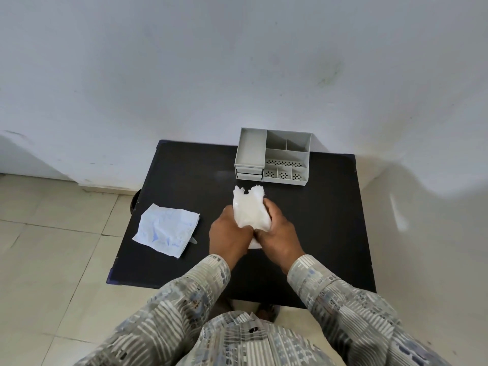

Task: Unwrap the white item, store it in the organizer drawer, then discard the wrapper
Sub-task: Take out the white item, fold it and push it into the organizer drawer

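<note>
Both hands, left (229, 233) and right (277, 233), grip the near end of the white item (252, 212) over the black table (184, 180), its long axis pointing away toward the organizer (273, 157), whose closed drawers (249, 173) lie straight ahead, while the crumpled wrapper (166, 232) lies left.

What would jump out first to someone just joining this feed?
Both hands, the left hand and right hand, clasp a white item over the middle of the black table. A crumpled white wrapper lies at the table's left edge, and a grey organizer stands at the far edge, drawers shut.
</note>
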{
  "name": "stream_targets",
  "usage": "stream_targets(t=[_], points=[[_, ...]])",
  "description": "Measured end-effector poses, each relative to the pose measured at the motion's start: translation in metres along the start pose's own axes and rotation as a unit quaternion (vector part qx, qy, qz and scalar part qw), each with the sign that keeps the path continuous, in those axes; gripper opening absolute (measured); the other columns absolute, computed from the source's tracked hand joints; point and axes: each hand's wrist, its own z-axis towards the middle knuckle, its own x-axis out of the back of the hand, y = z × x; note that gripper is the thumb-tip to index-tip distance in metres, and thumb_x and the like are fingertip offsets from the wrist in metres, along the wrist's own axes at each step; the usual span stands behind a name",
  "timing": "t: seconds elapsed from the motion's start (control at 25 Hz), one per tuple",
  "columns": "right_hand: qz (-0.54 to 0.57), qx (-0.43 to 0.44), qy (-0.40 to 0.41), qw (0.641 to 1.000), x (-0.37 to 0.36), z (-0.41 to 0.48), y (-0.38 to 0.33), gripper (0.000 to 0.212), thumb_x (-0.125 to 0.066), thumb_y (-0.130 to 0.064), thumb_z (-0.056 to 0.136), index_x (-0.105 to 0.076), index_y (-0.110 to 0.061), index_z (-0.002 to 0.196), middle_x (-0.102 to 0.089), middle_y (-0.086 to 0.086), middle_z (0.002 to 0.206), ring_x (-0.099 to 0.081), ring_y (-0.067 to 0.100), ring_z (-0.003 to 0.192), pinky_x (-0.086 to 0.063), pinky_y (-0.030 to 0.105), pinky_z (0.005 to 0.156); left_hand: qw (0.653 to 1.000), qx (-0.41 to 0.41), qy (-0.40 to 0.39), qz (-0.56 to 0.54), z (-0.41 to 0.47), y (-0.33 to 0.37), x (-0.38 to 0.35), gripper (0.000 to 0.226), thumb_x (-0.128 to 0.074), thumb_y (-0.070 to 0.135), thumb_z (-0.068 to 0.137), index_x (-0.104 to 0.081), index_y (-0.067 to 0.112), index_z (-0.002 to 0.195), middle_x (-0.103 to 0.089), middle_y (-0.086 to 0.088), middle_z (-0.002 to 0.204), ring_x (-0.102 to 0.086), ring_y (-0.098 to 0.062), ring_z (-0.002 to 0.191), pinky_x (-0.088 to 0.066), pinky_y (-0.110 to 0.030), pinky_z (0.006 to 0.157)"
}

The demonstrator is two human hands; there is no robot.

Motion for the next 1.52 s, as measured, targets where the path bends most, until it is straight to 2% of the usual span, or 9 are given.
stream_targets(t=[0.24,0.4,0.56,0.68,0.84,1.08,1.24,1.36,1.52], points=[[-0.031,0.043,0.037,0.998,-0.029,0.011,-0.007,0.072,-0.067,-0.01,0.095,-0.039,-0.021,0.161,-0.07,0.009,0.134,-0.072,0.027,0.112,-0.059,0.036,0.098,0.991,-0.1,0.003,0.084,0.025,0.005,0.014,0.078,-0.067,0.008,0.082,-0.043,0.012,0.156,-0.069,-0.016,0.135,-0.066,-0.036,0.123,-0.051,-0.043,0.103],[0.223,-0.107,0.002,0.969,-0.036,0.032,-0.021,0.056,-0.071,-0.004,0.088,-0.062,-0.025,0.139,-0.079,0.003,0.12,-0.077,0.027,0.109,-0.064,0.05,0.093,0.987,-0.143,-0.022,0.065,0.049,-0.002,0.032,0.078,-0.071,0.01,0.087,-0.042,0.015,0.159,-0.06,-0.011,0.152,-0.058,-0.03,0.137,-0.046,-0.042,0.115],[0.349,-0.165,0.006,0.922,-0.038,0.048,-0.033,0.052,-0.06,0.011,0.094,-0.064,-0.019,0.136,-0.077,0.012,0.123,-0.077,0.034,0.108,-0.067,0.046,0.074,0.991,-0.11,-0.069,-0.003,0.08,-0.006,0.043,0.067,-0.078,0.04,0.086,-0.054,0.026,0.147,-0.071,0.003,0.131,-0.068,-0.02,0.116,-0.058,-0.041,0.1],[0.401,-0.165,0.049,0.9,-0.041,0.06,-0.028,0.054,-0.06,0.013,0.093,-0.062,-0.018,0.138,-0.077,0.011,0.125,-0.077,0.033,0.109,-0.066,0.043,0.075,0.987,-0.012,-0.088,-0.132,0.12,-0.008,0.047,0.038,-0.067,0.059,0.091,-0.066,0.034,0.12,-0.075,0.007,0.108,-0.075,-0.018,0.096,-0.068,-0.05,0.077],[0.413,-0.159,0.081,0.893,-0.033,0.069,-0.015,0.052,-0.061,0.012,0.093,-0.066,-0.023,0.131,-0.08,0.005,0.122,-0.077,0.029,0.111,-0.065,0.045,0.08,0.967,0.111,-0.088,-0.214,0.192,-0.001,0.036,0.01,-0.067,0.021,0.099,-0.066,0.022,0.109,-0.077,-0.01,0.106,-0.073,-0.024,0.072,-0.061,-0.038,0.059],[0.418,-0.188,0.122,0.88,-0.021,0.078,0.011,0.049,-0.063,0.007,0.095,-0.066,-0.023,0.134,-0.076,0.006,0.13,-0.072,0.03,0.12,-0.064,0.044,0.082,0.918,0.277,-0.11,-0.261,0.27,0.007,-0.008,0.025,-0.057,-0.005,0.096,-0.07,0.001,0.116,-0.066,-0.011,0.073,-0.068,-0.019,0.061,-0.054,-0.025,0.038],[0.414,-0.191,0.117,0.882,-0.016,0.09,0.014,0.048,-0.064,0.006,0.095,-0.066,-0.022,0.135,-0.077,0.003,0.127,-0.074,0.027,0.118,-0.065,0.042,0.081,0.905,0.293,-0.121,-0.283,0.287,0.009,-0.035,0.034,-0.063,-0.007,0.094,-0.066,-0.005,0.128,-0.072,-0.015,0.086,-0.074,-0.022,0.068,-0.058,-0.028,0.041],[0.409,-0.189,0.111,0.886,-0.011,0.1,0.016,0.049,-0.064,0.006,0.095,-0.065,-0.022,0.136,-0.078,0.003,0.127,-0.074,0.026,0.117,-0.065,0.042,0.08,0.891,0.297,-0.116,-0.323,0.286,0.01,-0.049,0.031,-0.061,-0.006,0.096,-0.066,-0.004,0.127,-0.075,-0.015,0.101,-0.075,-0.023,0.074,-0.062,-0.037,0.057],[0.412,-0.187,0.097,0.886,-0.003,0.104,0.019,0.05,-0.064,0.007,0.096,-0.064,-0.021,0.137,-0.078,0.002,0.127,-0.075,0.024,0.115,-0.065,0.042,0.081,0.888,0.296,-0.098,-0.338,0.268,0.008,-0.052,0.013,-0.065,0.0,0.097,-0.071,0.004,0.108,-0.074,-0.012,0.089,-0.07,-0.019,0.066,-0.06,-0.036,0.059]])
